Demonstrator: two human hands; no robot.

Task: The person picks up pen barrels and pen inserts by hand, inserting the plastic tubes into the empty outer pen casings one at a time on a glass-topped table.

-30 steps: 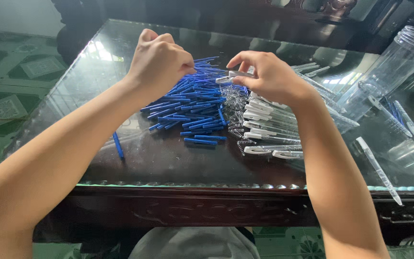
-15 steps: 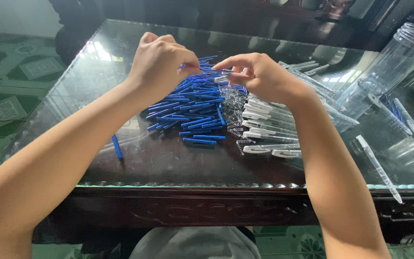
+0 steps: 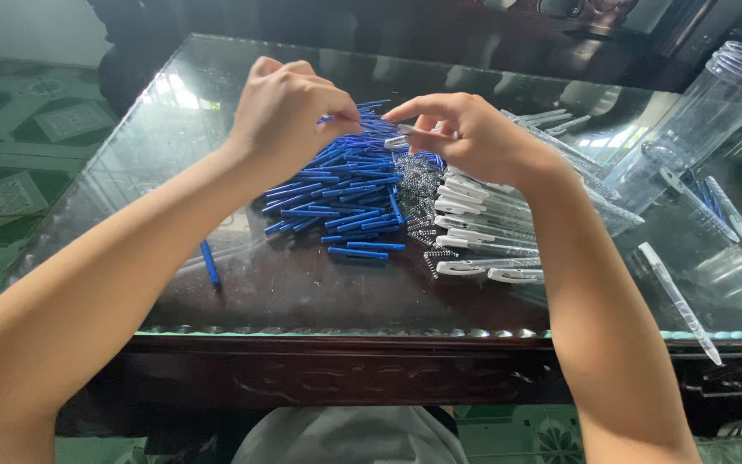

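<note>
Both hands are raised above the glass worktop [image 3: 130, 198], close together over the parts. Left hand [image 3: 289, 107]: fingers curled shut, pinching a blue pen part [image 3: 343, 118] at the fingertips. Right hand [image 3: 465, 133]: thumb and forefinger pinch a clear pen barrel [image 3: 405, 137], its end pointing at the left hand. Directly below lie the heap of blue pen parts [image 3: 345, 193], a patch of small metal springs [image 3: 422, 185] and a row of clear barrels [image 3: 483, 228]. One stray blue part [image 3: 209, 262] lies apart, left. Clear plastic jar [image 3: 697, 120] on its side, far right.
</note>
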